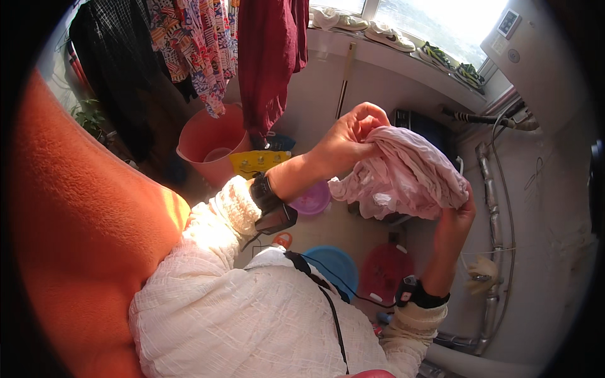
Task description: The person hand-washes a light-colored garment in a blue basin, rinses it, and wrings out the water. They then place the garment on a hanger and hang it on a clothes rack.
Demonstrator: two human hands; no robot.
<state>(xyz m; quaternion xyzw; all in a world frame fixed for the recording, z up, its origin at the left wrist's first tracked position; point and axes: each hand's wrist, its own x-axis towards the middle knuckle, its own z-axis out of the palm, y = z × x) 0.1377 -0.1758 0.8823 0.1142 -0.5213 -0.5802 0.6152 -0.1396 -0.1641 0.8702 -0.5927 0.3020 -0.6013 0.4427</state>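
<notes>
A pale pink crumpled cloth garment [401,172] is stretched in the air between my hands. My left hand [357,137] pinches its upper left edge between thumb and fingers. At the lower right end, my right hand [461,208] grips the cloth, its fingers partly hidden behind the fabric. Folds run along the garment's upper side, and its looser part hangs below. What kind of garment it is, I cannot tell. Both wrists wear black straps with small devices.
Dark red [269,61], patterned [208,52] and black [113,71] clothes hang at upper left, above a pink bucket [212,141]. Purple [312,198], blue [333,269] and red [386,271] basins stand below. Shoes [390,37] line the windowsill; pipes [491,203] run along the right wall. Orange fleece fabric [94,227] fills the left.
</notes>
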